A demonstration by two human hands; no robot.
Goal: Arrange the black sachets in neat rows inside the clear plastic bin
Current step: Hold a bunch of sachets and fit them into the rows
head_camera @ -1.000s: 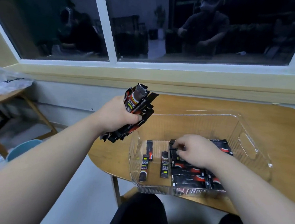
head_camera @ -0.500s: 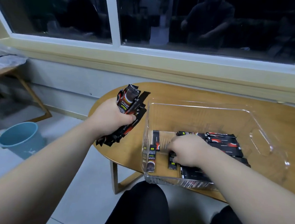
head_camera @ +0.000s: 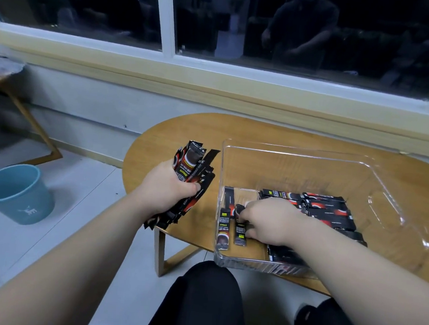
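Head view: black sachets (head_camera: 192,172) (print illegible), clear bin (head_camera: 285,168).

Surface (head_camera: 174,133): bin (head_camera: 311,154) on it, right of centre, its near wall by the knees.
In bin: rowed sachets (head_camera: 327,212) at centre; loose sachets (head_camera: 224,227) at the left end; right grip (head_camera: 267,223) between them, pinching one loose sachet.
Left of bin, above surface: left grip (head_camera: 170,187) round sachet bundle (head_camera: 192,171).
Floor, far left: bucket (head_camera: 13,192).

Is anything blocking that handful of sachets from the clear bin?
Only the bin's clear left wall stands between the bundle in the left hand and the inside; its top is open. The right hand pinches a sachet there.
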